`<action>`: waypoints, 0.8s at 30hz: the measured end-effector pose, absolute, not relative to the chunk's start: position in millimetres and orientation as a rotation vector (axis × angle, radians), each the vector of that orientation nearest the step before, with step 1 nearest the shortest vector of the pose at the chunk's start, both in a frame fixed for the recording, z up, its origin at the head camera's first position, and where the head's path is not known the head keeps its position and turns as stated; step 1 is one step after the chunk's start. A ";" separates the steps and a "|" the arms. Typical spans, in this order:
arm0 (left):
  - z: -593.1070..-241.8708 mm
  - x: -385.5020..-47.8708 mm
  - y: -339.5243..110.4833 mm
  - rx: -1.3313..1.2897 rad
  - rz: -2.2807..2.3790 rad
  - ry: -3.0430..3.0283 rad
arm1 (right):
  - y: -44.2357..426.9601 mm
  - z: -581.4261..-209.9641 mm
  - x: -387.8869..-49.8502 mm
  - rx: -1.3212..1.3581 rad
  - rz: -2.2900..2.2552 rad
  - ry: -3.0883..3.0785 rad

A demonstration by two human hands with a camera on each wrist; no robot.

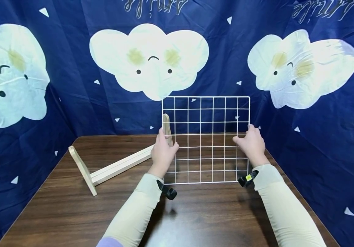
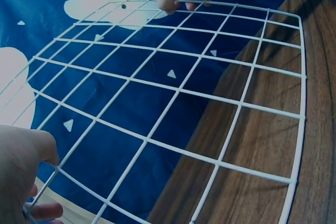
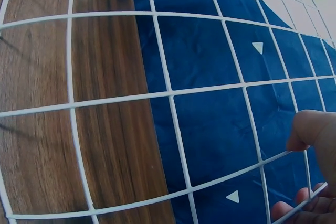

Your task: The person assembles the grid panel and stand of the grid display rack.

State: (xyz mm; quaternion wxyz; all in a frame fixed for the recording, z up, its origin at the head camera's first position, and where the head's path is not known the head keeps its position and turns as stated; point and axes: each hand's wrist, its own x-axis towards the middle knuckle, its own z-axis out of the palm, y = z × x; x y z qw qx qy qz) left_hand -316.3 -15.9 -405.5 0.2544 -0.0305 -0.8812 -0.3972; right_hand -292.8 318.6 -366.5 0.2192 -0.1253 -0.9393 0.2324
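A white wire grid panel point(image 1: 200, 146) stands upright over the table, held by both hands at its side edges. The left hand point(image 1: 162, 151) grips the left edge, thumb on the near side; in the left wrist view this hand point(image 2: 23, 169) curls round the wires at lower left. On the opposite edge the right hand point(image 1: 252, 144) pinches the wires, and the right wrist view shows its thumb and fingertips point(image 3: 299, 129) around them. Left of the panel lies a wooden frame point(image 1: 122, 165) with two end pieces, its far end partly behind the grid and left hand.
The brown wooden table point(image 1: 56, 212) is bordered by blue curtains point(image 1: 127, 113) with white cloud shapes at the back and both sides. Black wrist cameras are strapped on both forearms. The frame's near end piece point(image 1: 82, 171) rests on the table's left part.
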 end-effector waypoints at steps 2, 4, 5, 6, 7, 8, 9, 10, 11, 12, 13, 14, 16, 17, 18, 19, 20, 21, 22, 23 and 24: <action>-405.9 -316.5 -17.2 -0.085 -1.083 -2.374 | 316.9 -366.7 -292.9 -0.344 0.658 -2.577; -405.8 -316.6 -18.4 -0.087 -1.084 -2.362 | 315.3 -366.6 -293.4 -0.342 0.666 -2.563; -405.4 -316.4 -18.9 -0.086 -1.087 -2.358 | 314.4 -366.4 -293.6 -0.341 0.671 -2.556; -405.4 -316.4 -19.5 -0.084 -1.084 -2.357 | 313.8 -366.4 -293.7 -0.340 0.672 -2.552; -405.1 -316.2 -20.0 -0.078 -1.082 -2.359 | 313.0 -366.2 -293.8 -0.338 0.674 -2.549; -405.2 -316.1 -20.7 -0.073 -1.079 -2.360 | 311.8 -365.9 -293.6 -0.335 0.678 -2.546; -405.4 -316.1 -21.4 -0.067 -1.075 -2.361 | 310.7 -365.9 -293.4 -0.334 0.680 -2.544; -405.4 -316.2 -21.9 -0.064 -1.076 -2.360 | 309.9 -365.7 -293.2 -0.335 0.683 -2.541; -405.7 -316.3 -22.3 -0.062 -1.077 -2.357 | 309.2 -365.5 -292.9 -0.335 0.687 -2.535; -406.0 -316.6 -22.7 -0.060 -1.076 -2.354 | 308.4 -365.3 -292.6 -0.336 0.692 -2.530; -406.4 -316.9 -23.1 -0.059 -1.080 -2.353 | 307.8 -365.2 -292.5 -0.337 0.694 -2.526; -407.0 -317.3 -23.6 -0.060 -1.083 -2.348 | 307.3 -365.3 -292.5 -0.339 0.696 -2.520; -407.3 -317.5 -24.2 -0.063 -1.092 -2.342 | 307.0 -365.6 -292.8 -0.342 0.698 -2.515; -407.5 -317.4 -24.5 -0.064 -1.095 -2.341 | 306.9 -365.7 -292.8 -0.342 0.697 -2.514; -407.6 -317.3 -24.7 -0.067 -1.098 -2.340 | 306.7 -365.7 -292.9 -0.343 0.696 -2.514; -407.5 -317.2 -24.9 -0.070 -1.103 -2.336 | 306.6 -365.8 -293.1 -0.344 0.695 -2.513; -407.5 -317.1 -25.0 -0.072 -1.105 -2.333 | 306.4 -365.7 -293.1 -0.346 0.694 -2.511; -407.3 -317.0 -25.1 -0.075 -1.106 -2.331 | 306.2 -365.7 -293.2 -0.346 0.693 -2.507; -407.2 -316.9 -25.1 -0.079 -1.105 -2.328 | 306.1 -365.8 -293.4 -0.349 0.692 -2.502; -407.1 -316.8 -25.1 -0.085 -1.108 -2.325 | 306.1 -366.0 -293.6 -0.350 0.691 -2.495; -406.8 -316.7 -25.2 -0.091 -1.112 -2.320 | 306.0 -366.2 -293.9 -0.351 0.691 -2.487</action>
